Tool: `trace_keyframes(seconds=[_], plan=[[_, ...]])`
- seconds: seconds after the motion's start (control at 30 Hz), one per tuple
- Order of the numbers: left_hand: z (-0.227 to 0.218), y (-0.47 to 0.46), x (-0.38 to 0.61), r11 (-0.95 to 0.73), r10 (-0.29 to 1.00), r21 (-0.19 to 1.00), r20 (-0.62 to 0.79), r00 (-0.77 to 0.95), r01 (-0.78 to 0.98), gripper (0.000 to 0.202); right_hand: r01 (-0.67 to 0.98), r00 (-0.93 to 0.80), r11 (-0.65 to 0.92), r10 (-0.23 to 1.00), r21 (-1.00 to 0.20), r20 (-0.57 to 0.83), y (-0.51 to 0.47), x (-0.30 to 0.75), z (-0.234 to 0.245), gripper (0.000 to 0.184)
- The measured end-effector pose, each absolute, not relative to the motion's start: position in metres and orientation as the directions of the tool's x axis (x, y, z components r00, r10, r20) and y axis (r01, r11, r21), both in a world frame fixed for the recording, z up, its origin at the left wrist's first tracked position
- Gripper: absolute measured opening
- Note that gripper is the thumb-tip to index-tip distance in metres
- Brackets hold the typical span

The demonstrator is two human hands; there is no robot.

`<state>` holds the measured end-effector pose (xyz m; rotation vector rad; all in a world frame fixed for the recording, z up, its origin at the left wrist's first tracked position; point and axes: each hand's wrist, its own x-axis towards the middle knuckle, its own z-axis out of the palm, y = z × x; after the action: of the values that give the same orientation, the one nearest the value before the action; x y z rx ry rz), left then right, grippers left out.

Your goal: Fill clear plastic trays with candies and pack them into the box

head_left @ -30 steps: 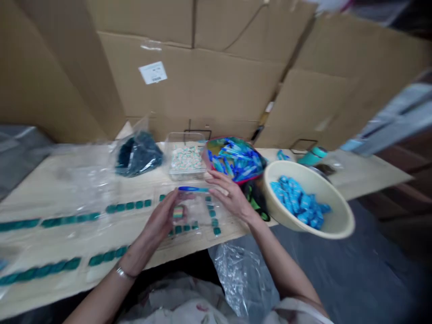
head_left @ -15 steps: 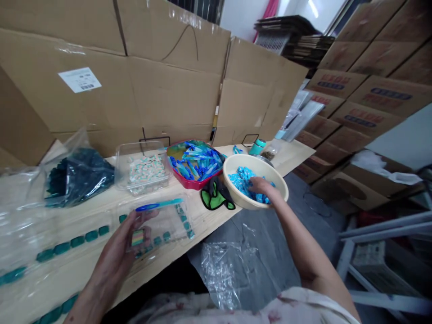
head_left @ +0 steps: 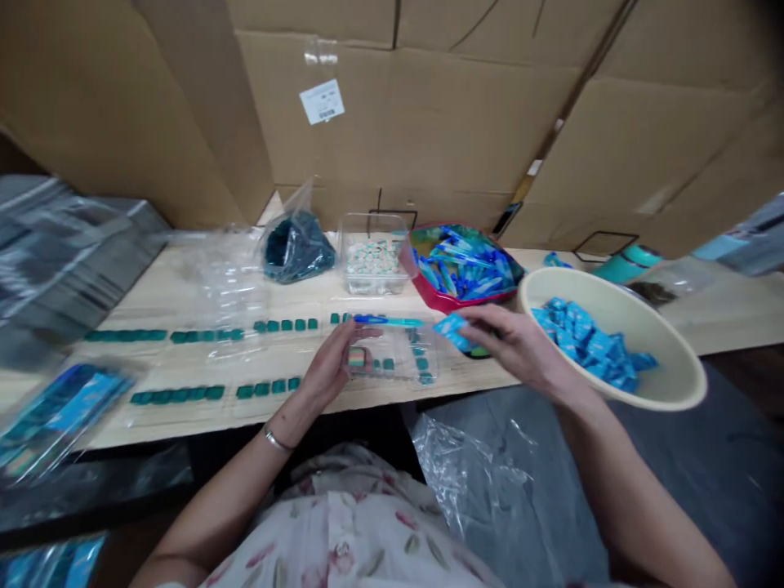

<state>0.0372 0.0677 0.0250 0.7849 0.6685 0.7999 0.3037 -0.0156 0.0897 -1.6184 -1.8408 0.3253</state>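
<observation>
The left hand [head_left: 327,380] is curling upward, fingers cupped against a clear plastic bag [head_left: 392,355] and holding it up just above the surface. Inside the bag are small teal square pieces [head_left: 390,364] and a small rainbow-striped block [head_left: 357,358]. A slim blue-and-teal stick [head_left: 387,321] is lying along the bag's far edge. The right hand [head_left: 520,347] is pinching a flat blue packet [head_left: 452,331] between its fingertips, just right of the bag.

Rows of teal square pieces [head_left: 196,335] are lying in clear sleeves along a pale wooden surface [head_left: 153,363], left of the hands. Farther back are a clear plastic tub of white-and-green pieces [head_left: 371,265], a red tray of blue sticks [head_left: 459,265], and a clear bag of dark teal pieces [head_left: 297,249].

To the right, a cream plastic bowl [head_left: 612,327] is sitting tilted, holding a heap of blue packets [head_left: 585,347]. Crumpled clear plastic [head_left: 471,482] is lying on the floor below. Brown cardboard sheets [head_left: 398,122] are standing behind the surface.
</observation>
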Motion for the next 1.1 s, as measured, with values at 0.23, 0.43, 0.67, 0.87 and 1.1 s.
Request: trace_keyframes(seconds=[0.23,0.43,0.67,0.87,1.1], plan=[[0.018,0.049,0.002,0.374,0.889,0.817,-0.182,0.419,-0.439,0.036,0.668,-0.505,0.602,0.799,-0.438,0.328,0.025,0.199,0.074,0.021],[0.012,0.04,-0.057,0.323,0.946,0.775,-0.251,0.205,-0.543,0.036,0.589,-0.572,0.716,0.697,-0.375,0.433,0.048,0.156,0.086,0.019],[0.01,0.028,-0.089,0.183,0.979,0.776,-0.202,0.038,-0.604,0.034,0.554,-0.761,0.81,0.586,-0.191,0.279,0.056,0.103,0.071,0.023],[0.002,0.009,-0.125,0.116,0.933,0.743,-0.31,-0.185,-0.659,0.032,0.426,-0.814,0.876,0.48,-0.225,0.326,0.081,0.075,0.083,0.023],[-0.008,-0.026,-0.186,0.022,0.879,0.801,-0.301,-0.37,-0.599,0.039,0.385,-0.822,0.889,0.453,-0.248,0.347,0.192,-0.012,0.057,0.022]])
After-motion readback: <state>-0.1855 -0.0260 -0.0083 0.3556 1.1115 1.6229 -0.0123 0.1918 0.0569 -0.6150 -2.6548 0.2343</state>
